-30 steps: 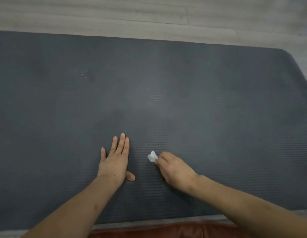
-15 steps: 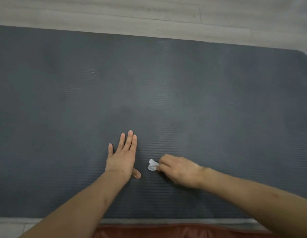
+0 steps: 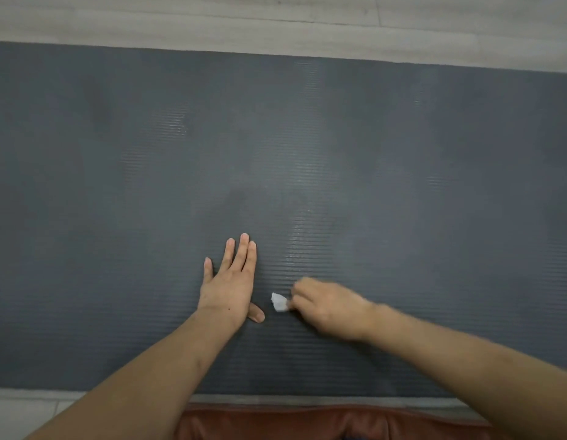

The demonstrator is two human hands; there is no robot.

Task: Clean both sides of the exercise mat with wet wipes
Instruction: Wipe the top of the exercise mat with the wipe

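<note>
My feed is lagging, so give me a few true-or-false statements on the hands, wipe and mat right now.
1. The left hand lies flat on the mat. True.
2. The right hand holds a white wipe. True.
3. The wipe is spread out flat. False: it is bunched small.
4. The left hand grips the wipe. False: it holds nothing.
5. The mat is rolled up. False: it lies flat on the floor.

Ribbed dark-grey mat [image 3: 402, 185], white wipe [image 3: 279, 302]

Both forearms are bare, sleeveless; reddish-brown garment [image 3: 307, 422] at the lap.
</note>
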